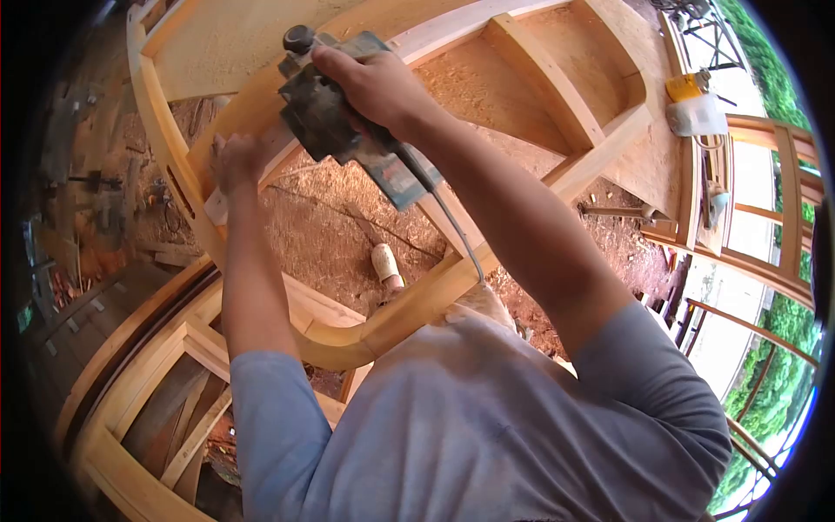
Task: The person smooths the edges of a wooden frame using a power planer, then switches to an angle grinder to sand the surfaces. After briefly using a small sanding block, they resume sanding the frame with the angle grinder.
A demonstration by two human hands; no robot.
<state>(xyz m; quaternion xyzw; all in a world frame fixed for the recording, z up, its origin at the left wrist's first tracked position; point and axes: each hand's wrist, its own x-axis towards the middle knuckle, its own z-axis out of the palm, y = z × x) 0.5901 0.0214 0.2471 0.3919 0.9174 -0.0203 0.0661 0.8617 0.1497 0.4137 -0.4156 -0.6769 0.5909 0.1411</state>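
My right hand (pixel 370 83) grips the top handle of a dark, dusty electric planer (pixel 326 117), which rests on a curved rail of a large wooden frame (pixel 261 100). A grey power cord (pixel 457 230) trails from the tool back toward my body. My left hand (pixel 235 161) presses on the same rail just to the left of the planer, fingers curled over the wood. Both forearms reach forward from grey short sleeves.
Sawdust covers the ground (pixel 330 217) under the frame. A foot in a white shoe (pixel 385 264) shows below. More wooden frames (pixel 148 374) lie at lower left. A yellow and white container (pixel 696 104) sits at upper right, with railings and greenery (pixel 783 365) on the right.
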